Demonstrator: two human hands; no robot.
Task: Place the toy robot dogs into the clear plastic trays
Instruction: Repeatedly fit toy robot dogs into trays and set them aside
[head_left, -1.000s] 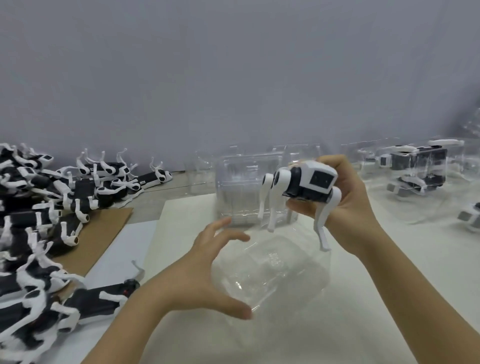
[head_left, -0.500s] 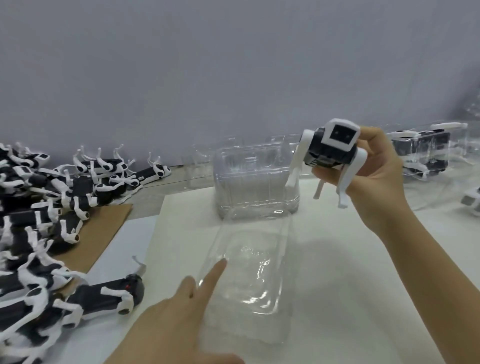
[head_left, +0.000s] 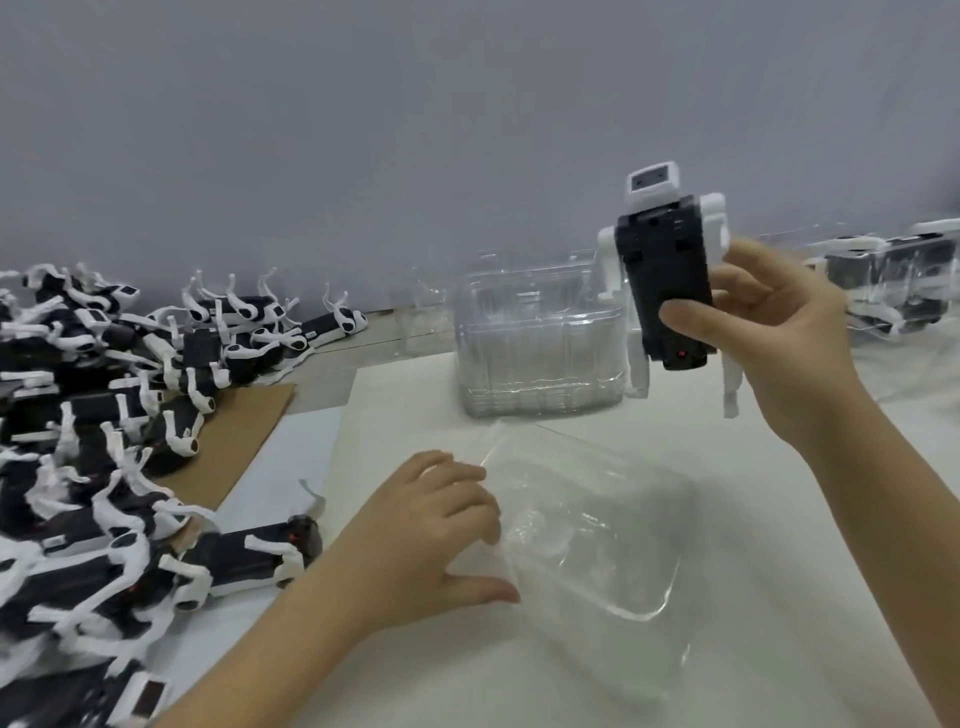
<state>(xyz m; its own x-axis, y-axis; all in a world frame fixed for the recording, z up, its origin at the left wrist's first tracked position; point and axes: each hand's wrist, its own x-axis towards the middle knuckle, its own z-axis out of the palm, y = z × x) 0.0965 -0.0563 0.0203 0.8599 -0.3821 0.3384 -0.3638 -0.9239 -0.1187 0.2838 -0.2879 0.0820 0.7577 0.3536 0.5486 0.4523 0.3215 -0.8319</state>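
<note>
Your right hand (head_left: 779, 343) carries the black-and-white toy robot dog (head_left: 665, 280) in the upper right of the frame, well above the table (head_left: 753, 649). Its fingers (head_left: 743, 283) and thumb are clamped across the dark body. The dog stands almost on end: white head up, red-dotted tail end down, underside facing you, white legs hanging behind it.

The empty clear plastic tray (head_left: 597, 540) it should go into lies lower centre, below and to the left of the dog. Your left hand (head_left: 431, 525) holds the tray's left rim, fingers bent over the edge and thumb stretched along the near side. The tray's long axis runs on a slant from upper left to lower right, so dog and cavity do not line up. I judge that you must tip the dog flat and swing it round before lowering it.

The right hand alone has the dog; the left is the one at the tray. Behind stands a stack of clear plastic trays (head_left: 540, 353), and a heap of black-and-white toy dogs (head_left: 104, 415) fills the left
</note>
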